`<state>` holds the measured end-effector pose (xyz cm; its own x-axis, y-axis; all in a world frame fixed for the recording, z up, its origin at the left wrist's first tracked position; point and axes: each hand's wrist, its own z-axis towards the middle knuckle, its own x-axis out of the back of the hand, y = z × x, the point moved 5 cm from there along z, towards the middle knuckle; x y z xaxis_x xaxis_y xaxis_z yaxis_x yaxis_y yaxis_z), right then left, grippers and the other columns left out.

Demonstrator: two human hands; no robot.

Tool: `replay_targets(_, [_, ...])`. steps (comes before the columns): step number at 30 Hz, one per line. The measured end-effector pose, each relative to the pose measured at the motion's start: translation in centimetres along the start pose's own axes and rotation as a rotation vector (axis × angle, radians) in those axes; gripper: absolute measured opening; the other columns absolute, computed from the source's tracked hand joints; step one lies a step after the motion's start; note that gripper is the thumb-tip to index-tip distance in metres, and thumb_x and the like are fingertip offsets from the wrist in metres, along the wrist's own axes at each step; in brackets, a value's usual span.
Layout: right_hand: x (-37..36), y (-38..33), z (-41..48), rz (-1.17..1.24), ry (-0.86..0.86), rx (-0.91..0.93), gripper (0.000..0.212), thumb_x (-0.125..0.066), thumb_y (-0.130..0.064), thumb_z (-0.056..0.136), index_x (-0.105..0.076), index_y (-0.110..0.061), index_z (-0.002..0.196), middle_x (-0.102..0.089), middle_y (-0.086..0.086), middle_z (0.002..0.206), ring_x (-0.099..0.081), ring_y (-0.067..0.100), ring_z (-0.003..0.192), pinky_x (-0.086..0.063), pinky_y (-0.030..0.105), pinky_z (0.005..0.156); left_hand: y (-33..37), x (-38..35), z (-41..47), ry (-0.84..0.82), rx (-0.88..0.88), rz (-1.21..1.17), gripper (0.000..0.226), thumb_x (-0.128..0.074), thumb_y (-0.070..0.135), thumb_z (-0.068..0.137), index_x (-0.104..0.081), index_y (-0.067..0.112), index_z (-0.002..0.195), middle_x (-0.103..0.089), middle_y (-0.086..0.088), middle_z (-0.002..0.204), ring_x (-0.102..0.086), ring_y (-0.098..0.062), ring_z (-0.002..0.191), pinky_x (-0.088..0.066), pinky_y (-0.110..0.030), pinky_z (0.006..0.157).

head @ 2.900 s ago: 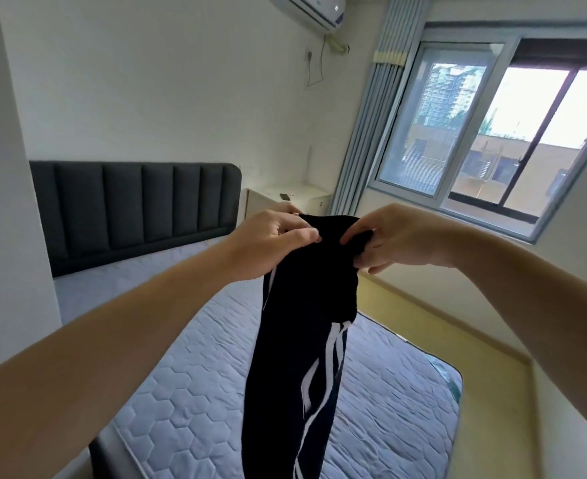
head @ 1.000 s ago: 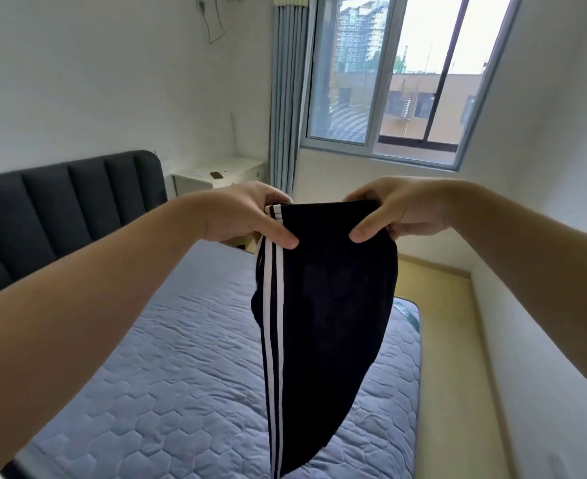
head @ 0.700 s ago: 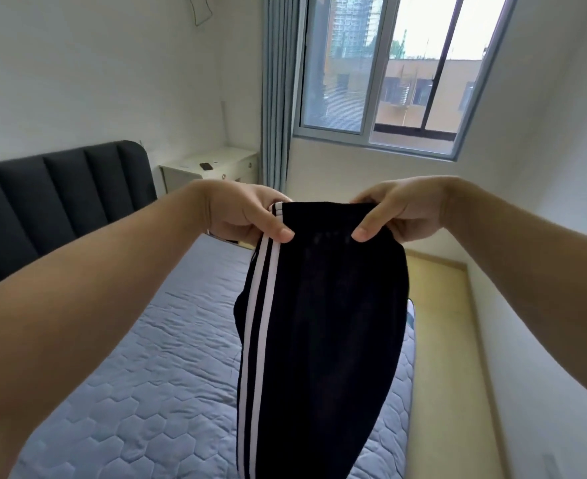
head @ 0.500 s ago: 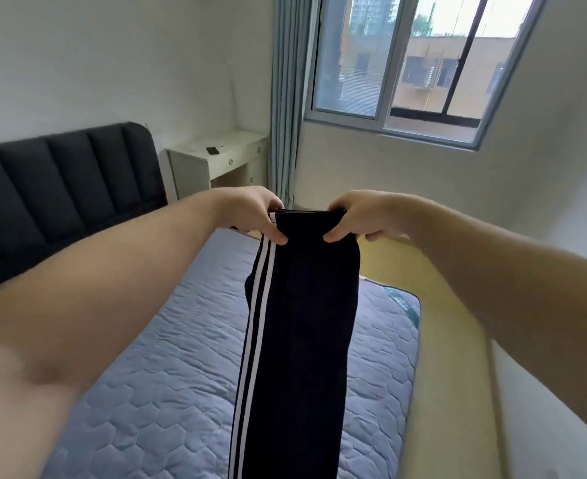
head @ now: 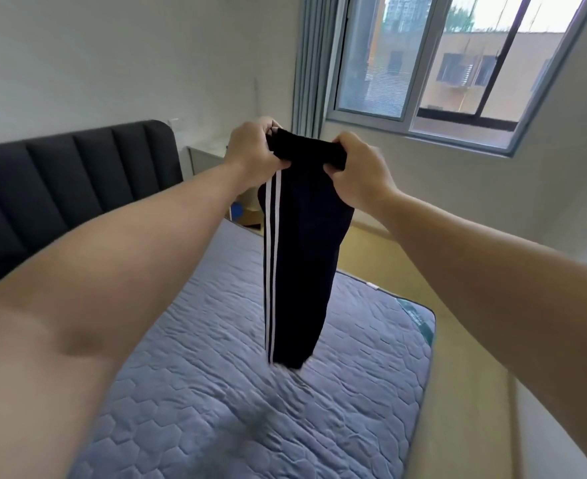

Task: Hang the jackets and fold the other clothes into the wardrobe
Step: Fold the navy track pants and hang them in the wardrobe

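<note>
Between the left hand (head: 254, 152) and the right hand (head: 357, 171), out at arm's length, a pair of black trousers (head: 302, 254) hangs by its top edge; the fingers of both hands are curled over that edge and clamped on the cloth, the left at one corner and the right at the other, with a short bunched span of band stretched between them; each thumb presses the near face of the fabric just under the fingers. Below the left fingers two white stripes (head: 272, 257) run straight down the side of the garment; below the right fingers the cloth bulges outward, then narrows toward its lower end. Far beneath the fingers that lower end reaches the quilted blue-grey mattress (head: 216, 392); it is blurred, and whether it touches the surface or hangs just clear cannot be told. To the left of the left fingers stands a dark padded headboard (head: 60, 188) against a white wall; behind those fingers a pale bedside cabinet (head: 204, 157) shows in part. Above and to the right of the right fingers is a window (head: 457, 63) with a grey-blue curtain (head: 311, 63) gathered beside it; under the right forearm lies a strip of yellowish floor (head: 388, 264) alongside the bed.
</note>
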<state>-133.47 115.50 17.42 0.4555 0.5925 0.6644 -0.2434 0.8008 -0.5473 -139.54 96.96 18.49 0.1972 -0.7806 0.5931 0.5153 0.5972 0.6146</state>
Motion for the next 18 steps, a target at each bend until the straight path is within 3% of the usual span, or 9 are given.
replay_targets(2, [0.2, -0.8, -0.7, -0.003, 0.022, 0.032, 0.015, -0.063, -0.015, 0.093, -0.056, -0.015, 0.106, -0.059, -0.001, 0.091, -0.053, 0.011, 0.076, -0.038, 0.017, 0.06, 0.0, 0.8, -0.9, 0.016, -0.021, -0.037, 0.033, -0.081, 0.014, 0.071, -0.066, 0.013, 0.1, -0.067, 0.006, 0.086, -0.061, -0.01, 0.079, -0.042, -0.008, 0.06])
replay_targets(4, [-0.1, -1.5, -2.1, -0.016, 0.02, 0.05, 0.015, -0.063, -0.016, 0.093, -0.057, -0.014, 0.106, -0.061, 0.002, 0.094, -0.055, 0.016, 0.08, -0.04, 0.019, 0.061, -0.4, 1.4, -2.5, 0.012, -0.046, -0.059, 0.032, -0.08, 0.011, 0.071, -0.064, 0.016, 0.099, -0.062, 0.011, 0.081, -0.059, -0.007, 0.075, -0.043, -0.006, 0.06])
replay_targets(7, [-1.5, -2.0, -5.4, -0.044, -0.022, 0.045, 0.015, -0.062, -0.016, 0.093, -0.057, -0.013, 0.106, -0.062, 0.005, 0.093, -0.057, 0.022, 0.081, -0.043, 0.026, 0.06, -2.3, 1.1, -5.9, -0.07, -0.053, -0.093, 0.032, -0.075, 0.003, 0.074, -0.062, 0.011, 0.102, -0.062, 0.002, 0.086, -0.061, -0.018, 0.084, -0.052, -0.031, 0.075])
replay_targets(9, [-2.9, -2.0, -8.3, -0.084, -0.071, 0.032, 0.016, -0.062, -0.016, 0.092, -0.057, -0.013, 0.107, -0.062, 0.005, 0.092, -0.057, 0.023, 0.08, -0.044, 0.03, 0.061, -3.9, 0.6, -8.9, -0.108, -0.057, -0.066, 0.031, -0.074, 0.003, 0.076, -0.062, 0.009, 0.104, -0.063, -0.001, 0.09, -0.062, -0.021, 0.086, -0.051, -0.032, 0.074])
replay_targets(12, [-6.5, -1.4, -14.2, -0.146, -0.196, -0.019, 0.017, -0.062, -0.021, 0.092, -0.055, -0.017, 0.108, -0.063, 0.005, 0.089, -0.06, 0.025, 0.076, -0.052, 0.036, 0.064, -7.0, -0.2, -15.3, -0.152, -0.096, 0.009, 0.025, -0.075, 0.007, 0.078, -0.064, 0.014, 0.099, -0.064, 0.003, 0.088, -0.058, -0.013, 0.077, -0.045, -0.018, 0.066])
replay_targets(15, [-11.5, 0.3, -21.3, -0.246, -0.37, -0.103, 0.017, -0.06, -0.024, 0.093, -0.053, -0.021, 0.108, -0.064, 0.007, 0.094, -0.058, 0.029, 0.078, -0.051, 0.038, 0.063, -11.4, -2.4, -23.4, -0.294, -0.095, 0.056, 0.025, -0.077, 0.01, 0.078, -0.065, 0.011, 0.1, -0.068, -0.006, 0.093, -0.062, -0.023, 0.083, -0.051, -0.032, 0.073])
replay_targets(18, [-17.6, 1.7, -30.0, -0.352, -0.612, -0.188, 0.018, -0.06, -0.02, 0.092, -0.053, -0.015, 0.108, -0.064, 0.012, 0.101, -0.058, 0.034, 0.084, -0.047, 0.037, 0.062, -16.5, -5.5, -33.1, -0.525, 0.017, 0.12, 0.03, -0.078, 0.01, 0.076, -0.066, 0.01, 0.103, -0.069, -0.011, 0.102, -0.063, -0.031, 0.093, -0.049, -0.035, 0.077])
